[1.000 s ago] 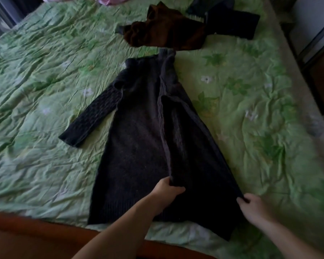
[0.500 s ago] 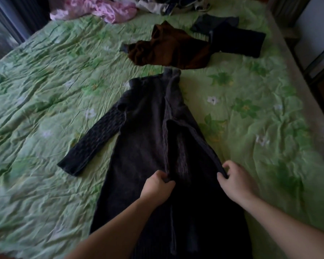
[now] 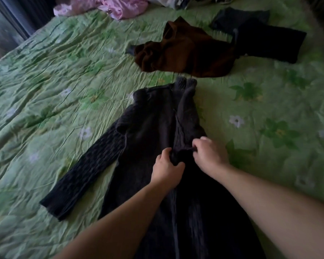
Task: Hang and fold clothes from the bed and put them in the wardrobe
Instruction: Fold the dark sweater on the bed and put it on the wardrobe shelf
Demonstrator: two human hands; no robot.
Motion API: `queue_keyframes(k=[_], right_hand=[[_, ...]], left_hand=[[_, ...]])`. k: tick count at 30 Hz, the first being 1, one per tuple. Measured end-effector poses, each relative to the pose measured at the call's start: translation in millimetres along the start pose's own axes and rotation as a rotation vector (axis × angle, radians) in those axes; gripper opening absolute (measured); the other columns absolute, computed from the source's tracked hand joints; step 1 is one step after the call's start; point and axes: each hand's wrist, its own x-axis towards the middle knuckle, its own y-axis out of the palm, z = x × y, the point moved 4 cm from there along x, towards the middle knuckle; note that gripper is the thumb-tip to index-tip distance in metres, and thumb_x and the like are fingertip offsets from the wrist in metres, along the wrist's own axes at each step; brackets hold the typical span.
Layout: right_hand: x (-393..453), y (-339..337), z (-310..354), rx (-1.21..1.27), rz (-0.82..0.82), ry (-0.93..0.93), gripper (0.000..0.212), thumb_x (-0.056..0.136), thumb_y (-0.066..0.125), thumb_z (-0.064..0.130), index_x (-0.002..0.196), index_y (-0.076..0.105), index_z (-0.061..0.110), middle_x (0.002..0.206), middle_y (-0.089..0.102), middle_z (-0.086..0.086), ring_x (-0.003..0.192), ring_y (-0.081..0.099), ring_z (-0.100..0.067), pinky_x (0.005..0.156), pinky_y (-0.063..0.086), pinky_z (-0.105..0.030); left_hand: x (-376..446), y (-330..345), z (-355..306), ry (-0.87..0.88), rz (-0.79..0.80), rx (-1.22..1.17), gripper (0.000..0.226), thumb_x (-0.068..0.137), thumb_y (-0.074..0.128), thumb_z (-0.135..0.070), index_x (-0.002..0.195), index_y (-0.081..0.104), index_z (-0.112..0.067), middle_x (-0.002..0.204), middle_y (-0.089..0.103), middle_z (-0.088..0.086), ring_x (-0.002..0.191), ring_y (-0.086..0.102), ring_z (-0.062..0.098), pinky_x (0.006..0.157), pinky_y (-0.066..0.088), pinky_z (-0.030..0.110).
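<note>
A: Starting upper left of the frame, a pink garment (image 3: 108, 6) lies crumpled at the far edge of the bed (image 3: 45, 90), on that wrinkled green floral cover.

B: And lower left, one cable-knit sleeve (image 3: 84, 174) runs out diagonally, flat on the cover.

A: That belongs to the dark knit dress (image 3: 153, 118), laid lengthwise down the centre, collar toward the top, skirt running off the bottom edge.

B: Hands now. Left hand (image 3: 166, 168), centre frame, fingers curled, gripping a bunched fold of the dress.

A: Just right of it the right hand (image 3: 209, 156), fingers bent, pinching the same fold from the other side. The two hands are close together, fabric gathered between them.

B: Above the collar, a brown garment (image 3: 185, 53) in a heap.

A: And touching its right side, upper right of the frame, a dark folded piece (image 3: 269, 40). More clothes bunch at the top edge, too blurred to tell apart.
</note>
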Motion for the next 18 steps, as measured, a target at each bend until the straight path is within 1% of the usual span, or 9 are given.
queue_keyframes(k=[3, 6, 8, 9, 10, 12, 15, 17, 18], right_hand=[[18.5, -17.9, -46.1, 0.369, -0.150, 0.263, 0.016, 0.086, 0.056, 0.014, 0.099, 0.064, 0.013, 0.101, 0.068, -0.016, 0.096, 0.062, -0.037, 0.076, 0.046, -0.038], [18.4, -39.6, -123.8, 0.654, -0.263, 0.619, 0.033, 0.087, 0.051, 0.014, 0.111, 0.061, -0.006, 0.112, 0.061, -0.031, 0.107, 0.057, -0.044, 0.085, 0.043, -0.040], [7.2, -39.7, -165.9, 0.670, -0.152, 0.812, 0.037, 0.091, 0.048, 0.015, 0.116, 0.057, -0.012, 0.116, 0.058, -0.031, 0.104, 0.058, -0.043, 0.080, 0.045, -0.034], [2.0, -36.7, -179.7, 0.641, -0.091, 0.849, 0.032, 0.093, 0.047, 0.010, 0.114, 0.057, -0.013, 0.111, 0.059, -0.030, 0.095, 0.059, -0.042, 0.072, 0.047, -0.028], [-0.2, -34.2, -188.2, 0.609, -0.076, 0.844, 0.027, 0.092, 0.047, 0.006, 0.109, 0.060, -0.011, 0.105, 0.061, -0.028, 0.088, 0.061, -0.040, 0.067, 0.049, -0.026], [-0.5, -35.7, -188.4, 0.513, -0.121, 0.741, 0.023, 0.088, 0.053, 0.009, 0.106, 0.062, -0.002, 0.106, 0.064, -0.026, 0.094, 0.061, -0.040, 0.079, 0.050, -0.035], [-5.3, -29.9, -155.7, 0.250, -0.108, 0.311, 0.040, 0.082, 0.065, 0.029, 0.118, 0.060, 0.013, 0.117, 0.059, -0.020, 0.106, 0.056, -0.039, 0.087, 0.047, -0.044], [-17.8, -13.6, -129.3, -0.016, 0.056, 0.012, 0.060, 0.082, 0.058, 0.053, 0.134, 0.049, 0.026, 0.140, 0.044, -0.011, 0.126, 0.044, -0.034, 0.098, 0.041, -0.047], [-24.1, -4.4, -121.9, -0.107, 0.184, -0.048, 0.069, 0.083, 0.051, 0.062, 0.143, 0.036, 0.032, 0.153, 0.030, -0.006, 0.139, 0.030, -0.029, 0.105, 0.032, -0.048]], left_hand=[[2.0, 5.8, -4.7, -0.022, -0.057, 0.010, 0.065, 0.082, 0.060, -0.039, 0.141, 0.036, -0.030, 0.136, 0.045, 0.003, 0.121, 0.048, 0.024, 0.103, 0.040, 0.038], [-5.4, 13.3, -6.8, -0.047, -0.071, -0.010, 0.065, 0.082, 0.059, -0.042, 0.142, 0.034, -0.033, 0.139, 0.041, 0.000, 0.124, 0.044, 0.023, 0.106, 0.038, 0.043], [-12.9, 20.7, -9.7, -0.051, -0.054, -0.006, 0.064, 0.084, 0.057, -0.043, 0.142, 0.033, -0.035, 0.142, 0.039, -0.002, 0.125, 0.043, 0.022, 0.105, 0.038, 0.044], [-16.9, 24.9, -11.4, -0.048, -0.041, 0.019, 0.063, 0.084, 0.056, -0.043, 0.142, 0.032, -0.036, 0.143, 0.038, -0.004, 0.127, 0.041, 0.021, 0.105, 0.038, 0.044], [-20.8, 29.1, -13.1, -0.039, -0.032, 0.056, 0.062, 0.085, 0.055, -0.043, 0.143, 0.032, -0.037, 0.145, 0.036, -0.006, 0.129, 0.038, 0.020, 0.106, 0.037, 0.043], [-28.1, 37.3, -18.9, -0.001, -0.019, 0.143, 0.061, 0.086, 0.054, -0.043, 0.143, 0.031, -0.039, 0.148, 0.032, -0.011, 0.134, 0.032, 0.018, 0.109, 0.033, 0.042], [-35.8, 52.3, -24.3, 0.036, 0.060, 0.306, 0.064, 0.087, 0.052, -0.044, 0.145, 0.025, -0.042, 0.156, 0.019, -0.011, 0.143, 0.016, 0.019, 0.114, 0.021, 0.045], [-39.5, 59.8, -23.6, 0.025, 0.106, 0.366, 0.066, 0.087, 0.051, -0.043, 0.147, 0.022, -0.042, 0.159, 0.011, -0.009, 0.146, 0.006, 0.021, 0.115, 0.015, 0.047], [-40.7, 61.5, -22.4, 0.022, 0.113, 0.375, 0.066, 0.087, 0.051, -0.043, 0.147, 0.021, -0.042, 0.160, 0.009, -0.009, 0.147, 0.003, 0.021, 0.116, 0.014, 0.047]])
